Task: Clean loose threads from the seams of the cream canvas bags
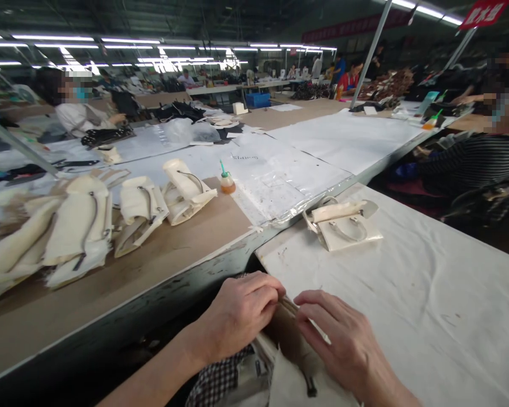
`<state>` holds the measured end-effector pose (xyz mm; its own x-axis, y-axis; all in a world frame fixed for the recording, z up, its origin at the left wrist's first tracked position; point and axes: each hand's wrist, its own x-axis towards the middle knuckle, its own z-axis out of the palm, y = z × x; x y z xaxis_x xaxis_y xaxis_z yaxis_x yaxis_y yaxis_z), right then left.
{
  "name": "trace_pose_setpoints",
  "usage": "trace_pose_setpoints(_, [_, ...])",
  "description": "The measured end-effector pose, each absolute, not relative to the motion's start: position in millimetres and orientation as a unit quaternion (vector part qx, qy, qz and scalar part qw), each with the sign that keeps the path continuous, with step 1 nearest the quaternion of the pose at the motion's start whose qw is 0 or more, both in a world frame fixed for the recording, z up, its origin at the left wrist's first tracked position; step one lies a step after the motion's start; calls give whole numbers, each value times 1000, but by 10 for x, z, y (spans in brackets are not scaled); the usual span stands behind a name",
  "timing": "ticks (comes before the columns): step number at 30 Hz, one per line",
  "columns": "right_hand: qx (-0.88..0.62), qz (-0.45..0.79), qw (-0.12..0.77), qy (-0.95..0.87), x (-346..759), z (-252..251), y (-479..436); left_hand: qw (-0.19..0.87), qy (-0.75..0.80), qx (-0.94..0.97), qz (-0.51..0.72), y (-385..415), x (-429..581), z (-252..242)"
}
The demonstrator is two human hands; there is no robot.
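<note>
In my lap lies an unfinished cream bag (297,379) with a brown inner side and a dark zipper or strap end near its lower part. My left hand (241,311) is closed, pinching the bag's upper edge between thumb and fingers. My right hand (343,339) is bent over the same edge from the right, its fingertips at the rim; the thumb's contact is partly hidden. On the white table ahead stands a small cream handbag (350,232) with a looped handle, apart from both hands.
Several cream bag pieces (78,220) lie on the brown-covered table to the left. A glue bottle (227,182) with a green nozzle stands by them. The table edge (203,265) runs close before me. Co-workers sit at left (87,113) and right (470,158).
</note>
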<state>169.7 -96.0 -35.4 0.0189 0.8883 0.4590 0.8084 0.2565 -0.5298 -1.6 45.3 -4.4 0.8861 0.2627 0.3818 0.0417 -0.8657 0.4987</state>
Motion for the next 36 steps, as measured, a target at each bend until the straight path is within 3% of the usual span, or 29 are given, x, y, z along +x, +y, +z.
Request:
trace_pose_setpoints(4, [-580, 144, 400, -695, 1704, -337, -743, 235, 150, 930, 238, 421, -132, -56])
trace_pose_setpoints(11, [-581, 63, 365, -725, 1755, -539, -690, 269, 155, 915, 256, 568, -26, -206])
trace_pose_setpoints(14, [-586, 58, 392, -707, 1721, -561, -669, 275, 125, 923, 238, 639, 4, -194])
trace_pose_setpoints(19, [-582, 113, 455, -665, 1679, -603, -631, 285, 113, 920, 242, 684, 25, -193])
trace_pose_setpoints(36, [-635, 252, 486, -545, 1601, -672, -630, 425, 209, 844, 250, 642, 79, -235])
